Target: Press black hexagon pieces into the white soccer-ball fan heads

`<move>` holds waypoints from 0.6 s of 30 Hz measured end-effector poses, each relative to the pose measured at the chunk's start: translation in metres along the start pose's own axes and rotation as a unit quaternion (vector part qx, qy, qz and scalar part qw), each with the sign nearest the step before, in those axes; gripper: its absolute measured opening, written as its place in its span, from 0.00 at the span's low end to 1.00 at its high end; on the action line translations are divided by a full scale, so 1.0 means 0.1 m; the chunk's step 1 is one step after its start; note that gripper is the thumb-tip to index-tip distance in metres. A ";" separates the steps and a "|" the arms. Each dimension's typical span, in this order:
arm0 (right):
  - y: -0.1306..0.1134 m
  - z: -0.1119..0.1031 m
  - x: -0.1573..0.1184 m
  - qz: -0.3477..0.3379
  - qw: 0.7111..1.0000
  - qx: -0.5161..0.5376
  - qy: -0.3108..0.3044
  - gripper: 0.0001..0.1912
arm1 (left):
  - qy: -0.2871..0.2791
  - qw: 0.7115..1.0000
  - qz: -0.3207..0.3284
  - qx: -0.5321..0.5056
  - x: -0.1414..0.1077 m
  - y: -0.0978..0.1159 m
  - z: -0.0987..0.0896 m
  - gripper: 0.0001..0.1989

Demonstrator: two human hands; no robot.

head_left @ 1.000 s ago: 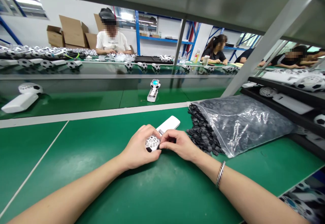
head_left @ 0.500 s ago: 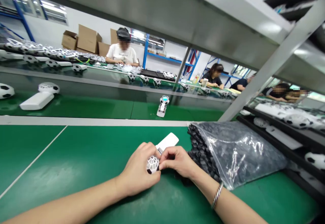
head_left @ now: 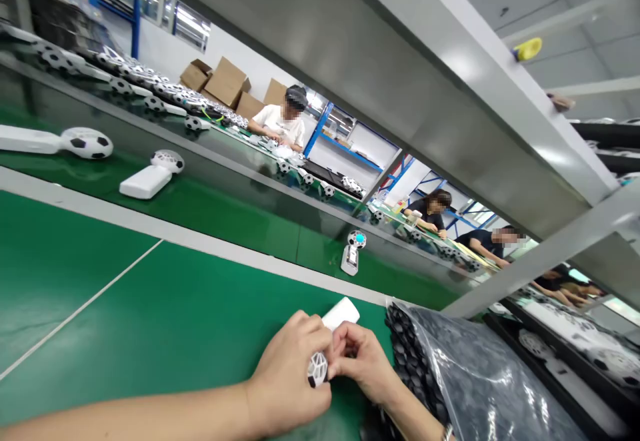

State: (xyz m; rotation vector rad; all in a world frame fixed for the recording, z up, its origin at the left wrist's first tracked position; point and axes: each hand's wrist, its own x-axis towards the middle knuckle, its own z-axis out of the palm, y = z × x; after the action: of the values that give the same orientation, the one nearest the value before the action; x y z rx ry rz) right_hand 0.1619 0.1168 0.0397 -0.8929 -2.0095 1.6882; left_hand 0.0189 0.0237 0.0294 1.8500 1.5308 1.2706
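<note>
My left hand [head_left: 290, 374] grips a small white handheld fan [head_left: 340, 313] whose football-patterned head [head_left: 317, 368] shows between my fingers. Its white handle sticks out beyond my hands, away from me. My right hand [head_left: 363, 360] pinches at the fan head from the right side, fingertips touching it. Both hands rest low over the green table [head_left: 150, 314]. What my right fingertips hold is too small to tell.
A clear plastic bag of several small black parts [head_left: 465, 381] lies just right of my hands. On the conveyor belt [head_left: 225, 211] beyond sit more fans [head_left: 149, 174], one with a blue centre [head_left: 353, 251]. Other people work at a far bench. A grey shelf [head_left: 400, 81] hangs overhead.
The camera has tilted up and rolled, so the hands sit lower in view and the scene slants. Both hands keep the same hold on the fan head.
</note>
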 end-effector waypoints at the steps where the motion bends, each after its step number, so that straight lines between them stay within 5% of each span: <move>1: -0.07 -0.05 0.06 0.021 0.999 -0.023 -0.019 0.20 | 0.003 1.000 -0.003 -0.002 0.02 -0.02 -0.02 0.09; 3: -0.24 -0.22 0.26 0.095 0.990 -0.086 -0.063 0.21 | 0.002 1.000 -0.010 -0.011 0.06 -0.05 -0.06 0.10; 8: -0.47 -0.92 1.05 0.064 0.957 -0.156 0.234 0.25 | -0.044 0.999 0.003 -0.020 0.09 -0.06 -0.10 0.17; 11: -0.30 -1.22 1.44 0.093 0.929 -0.151 0.323 0.20 | -0.083 0.996 0.005 -0.016 0.11 -0.08 -0.09 0.18; 14: -0.05 -1.34 1.60 0.112 0.929 -0.103 0.339 0.14 | -0.107 0.994 0.013 -0.011 0.15 -0.11 -0.07 0.09; 18: 0.06 -1.40 1.49 0.088 0.955 0.013 0.281 0.13 | -0.108 0.994 0.028 0.002 0.17 -0.11 -0.08 0.03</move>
State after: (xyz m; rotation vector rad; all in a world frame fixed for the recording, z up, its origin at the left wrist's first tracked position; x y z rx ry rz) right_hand 0.1437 0.3201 0.0462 -1.3919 -1.5532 1.3322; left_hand 0.0059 0.0407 0.0305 1.9744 1.3769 1.0501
